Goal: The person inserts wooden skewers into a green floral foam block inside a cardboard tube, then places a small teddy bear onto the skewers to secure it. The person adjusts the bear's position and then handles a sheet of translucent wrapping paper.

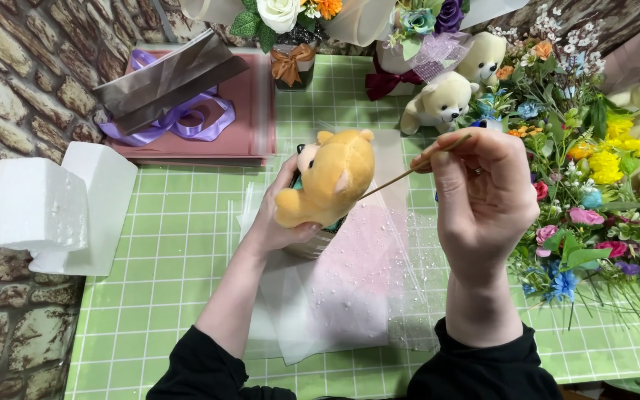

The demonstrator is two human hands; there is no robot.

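I'm seeing my sleeves nearest, both forearms reaching over sheer white tulle (pixel 350 296) dotted with beads, spread on the green grid mat (pixel 164 244) probably as wrapping. My left hand (pixel 279 218) is cupping the yellow plush bear (pixel 331 185) from behind, fingers closed around it, steadying it over a small container that's mostly hidden. My right hand (pixel 483 196) is pinching a thin wooden skewer (pixel 412 169) narrow between thumb and fingertips, tip angled into the bear's side. Further out: white foam blocks (pixel 53 211) left, artificial flowers (pixel 590 185) right, cream bears (pixel 442 100), a pink box with purple ribbon (pixel 187 118).
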